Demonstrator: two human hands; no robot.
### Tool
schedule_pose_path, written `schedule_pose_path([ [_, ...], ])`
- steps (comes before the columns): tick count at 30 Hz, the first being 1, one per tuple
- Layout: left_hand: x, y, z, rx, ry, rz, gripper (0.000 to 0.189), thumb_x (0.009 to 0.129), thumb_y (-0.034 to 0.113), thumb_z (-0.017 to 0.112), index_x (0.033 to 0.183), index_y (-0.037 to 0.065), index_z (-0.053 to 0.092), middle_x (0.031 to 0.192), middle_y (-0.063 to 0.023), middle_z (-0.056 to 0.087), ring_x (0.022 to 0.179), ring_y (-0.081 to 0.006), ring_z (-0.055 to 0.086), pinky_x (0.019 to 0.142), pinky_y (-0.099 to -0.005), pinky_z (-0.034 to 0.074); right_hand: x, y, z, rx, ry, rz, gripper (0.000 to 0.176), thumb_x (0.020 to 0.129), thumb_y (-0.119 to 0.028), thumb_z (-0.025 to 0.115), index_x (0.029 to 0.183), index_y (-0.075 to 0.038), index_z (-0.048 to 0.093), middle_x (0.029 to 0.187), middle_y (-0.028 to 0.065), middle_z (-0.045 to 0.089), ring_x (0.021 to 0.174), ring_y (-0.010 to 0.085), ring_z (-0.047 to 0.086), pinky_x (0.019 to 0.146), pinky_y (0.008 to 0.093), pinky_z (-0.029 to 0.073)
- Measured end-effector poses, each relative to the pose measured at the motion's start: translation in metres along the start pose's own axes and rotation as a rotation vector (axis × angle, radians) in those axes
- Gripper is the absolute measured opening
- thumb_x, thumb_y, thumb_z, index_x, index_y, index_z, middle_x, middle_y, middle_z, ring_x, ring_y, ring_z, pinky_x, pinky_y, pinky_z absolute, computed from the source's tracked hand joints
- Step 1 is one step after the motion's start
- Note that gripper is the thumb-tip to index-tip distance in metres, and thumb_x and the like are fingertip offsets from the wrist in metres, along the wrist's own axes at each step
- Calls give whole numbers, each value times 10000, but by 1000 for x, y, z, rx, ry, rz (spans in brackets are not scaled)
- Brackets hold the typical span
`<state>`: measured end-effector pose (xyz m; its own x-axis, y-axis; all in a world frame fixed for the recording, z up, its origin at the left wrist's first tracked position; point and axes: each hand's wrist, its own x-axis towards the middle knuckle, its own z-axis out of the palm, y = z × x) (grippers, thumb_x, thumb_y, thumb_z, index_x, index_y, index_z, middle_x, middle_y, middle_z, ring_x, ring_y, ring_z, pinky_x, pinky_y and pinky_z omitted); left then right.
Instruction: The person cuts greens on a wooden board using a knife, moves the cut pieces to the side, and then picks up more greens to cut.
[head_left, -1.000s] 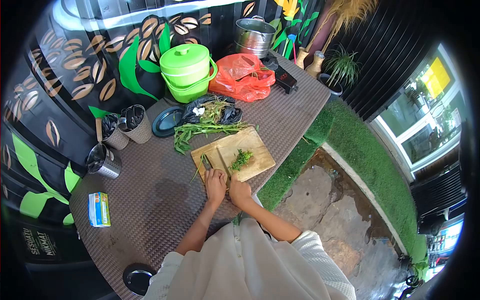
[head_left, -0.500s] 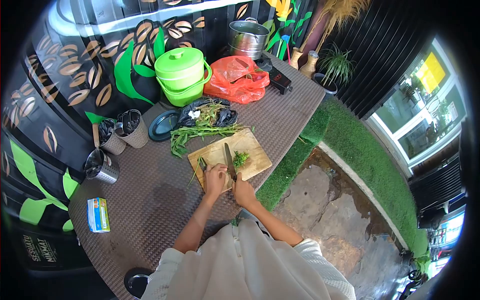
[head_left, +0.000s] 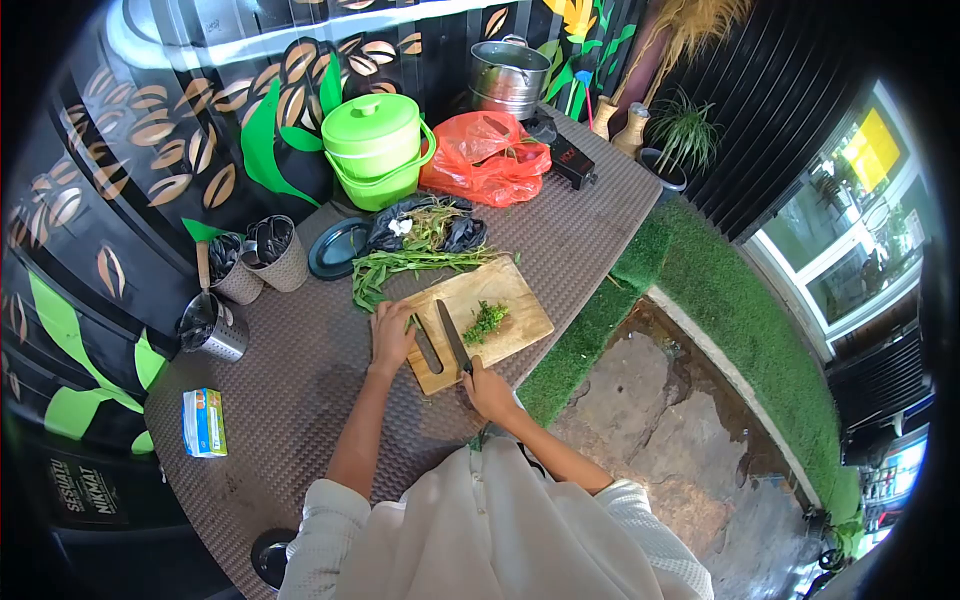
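Note:
My right hand grips the black handle of a kitchen knife, its blade lying over the wooden cutting board and pointing away from me. Chopped green leaves form a small pile right of the blade. At the board's left edge is my left hand, fingers bent downward, with a bit of green stalk showing by the thumb; the fingertips are partly hidden. Long leafy greens lie just beyond the board, against a black plastic bag topped with trimmed stems.
A lime-green lidded bucket, red plastic bag and metal pot stand at the back. Left are a dark plate, utensil holders, a metal canister and a tissue pack. The table edge runs along the right.
My left hand has moved left, away from the knife, to the board's left edge, uncovering the board's handle slot. The knife stays in my right hand beside the chopped leaves.

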<state>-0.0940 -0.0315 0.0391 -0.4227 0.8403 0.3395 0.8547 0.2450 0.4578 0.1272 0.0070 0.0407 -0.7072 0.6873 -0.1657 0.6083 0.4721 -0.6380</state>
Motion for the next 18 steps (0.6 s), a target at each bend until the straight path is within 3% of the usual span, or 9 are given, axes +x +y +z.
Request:
schedule_pose_path([
  [4, 6, -4, 11, 29, -27, -37, 300, 743, 31, 685, 1040, 54, 651, 1045, -79, 581, 1065, -260, 471, 963, -398, 363, 4, 15, 3, 5, 35, -38, 329, 948, -273, 423, 1073, 26, 367, 737, 317, 591, 722, 489, 581, 663, 554, 452],
  [9, 2, -11, 15, -82, 66, -53, 190, 731, 15, 689, 919, 20, 670, 863, -101, 617, 951, -270, 539, 858, -374, 434, 4, 27, -8, -132, -2, -63, 328, 948, -285, 429, 1066, 17, 383, 744, 295, 607, 709, 465, 598, 647, 544, 472],
  [13, -2, -8, 7, -198, 135, -41, 146, 728, 30, 703, 870, 9, 676, 813, -106, 639, 868, -280, 576, 813, -363, 454, 14, 32, -15, -192, 57, 55, 318, 947, -292, 434, 1048, 6, 391, 755, 269, 622, 708, 442, 615, 633, 539, 483],
  [16, -4, 7, 2, -372, 155, -104, 129, 736, 40, 712, 856, 6, 678, 788, -109, 657, 796, -263, 600, 779, -353, 465, 10, 22, -17, -211, 48, 50, 311, 945, -291, 437, 1041, 2, 392, 753, 262, 626, 709, 440, 620, 624, 539, 485],
  [18, -5, 19, 6, -655, 73, -306, 128, 748, 49, 715, 861, 3, 680, 784, -103, 666, 769, -233, 610, 757, -336, 468, 7, 16, -15, -232, 28, 32, 309, 944, -289, 438, 1042, 1, 392, 750, 260, 627, 710, 441, 621, 621, 538, 486],
])
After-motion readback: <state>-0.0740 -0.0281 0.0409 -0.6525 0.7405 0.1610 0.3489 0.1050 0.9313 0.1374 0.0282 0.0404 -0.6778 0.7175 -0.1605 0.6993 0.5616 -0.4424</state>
